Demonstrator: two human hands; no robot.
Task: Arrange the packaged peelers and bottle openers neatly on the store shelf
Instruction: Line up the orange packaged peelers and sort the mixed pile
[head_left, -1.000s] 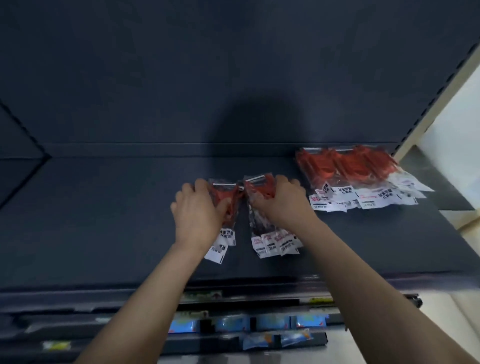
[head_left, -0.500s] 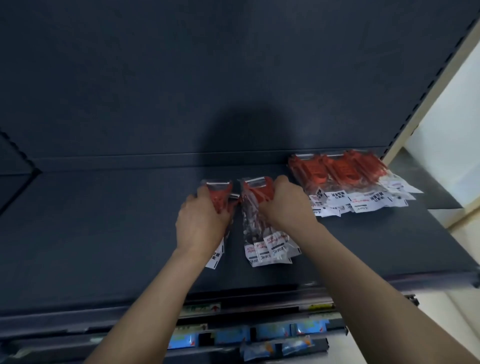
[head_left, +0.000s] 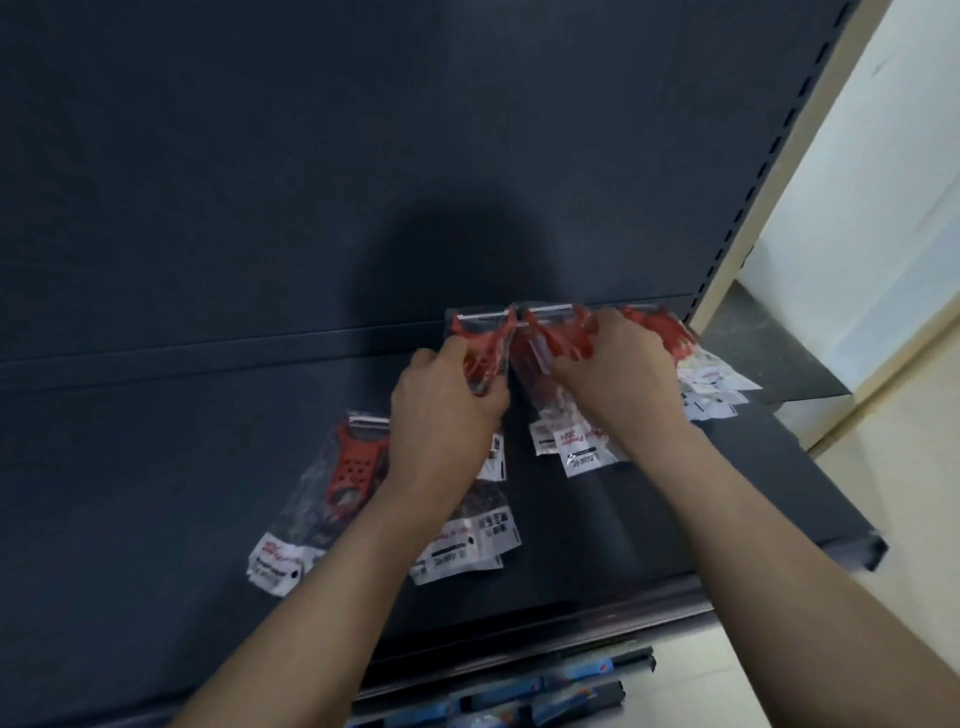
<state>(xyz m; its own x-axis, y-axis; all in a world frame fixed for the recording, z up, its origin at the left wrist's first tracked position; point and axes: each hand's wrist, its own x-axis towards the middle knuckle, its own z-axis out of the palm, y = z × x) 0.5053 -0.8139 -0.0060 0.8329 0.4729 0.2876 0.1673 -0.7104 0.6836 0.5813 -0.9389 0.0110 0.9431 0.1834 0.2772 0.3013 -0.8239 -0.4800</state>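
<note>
On a dark shelf (head_left: 156, 493), my left hand (head_left: 441, 410) grips a red packaged peeler (head_left: 480, 343) pushed against the shelf's back wall. My right hand (head_left: 618, 374) grips a bundle of red packaged peelers (head_left: 558, 338) right beside it, their white labels (head_left: 576, 447) trailing toward me. More red packs (head_left: 670, 332) lie at the back right, partly hidden by my right hand. Nearer the front, one packaged red peeler (head_left: 353, 467) lies loose left of my left forearm, and another pack (head_left: 467, 540) lies under that forearm.
The shelf's right upright (head_left: 769, 171) with slots stands beside a cream wall. Below the shelf's front edge, blue packaged goods (head_left: 550, 696) hang on a lower level. The left part of the shelf is bare dark surface.
Both hands moved the held packs from mid-shelf back to the rear wall, next to the right-hand pile. Two packs now lie loose at the front.
</note>
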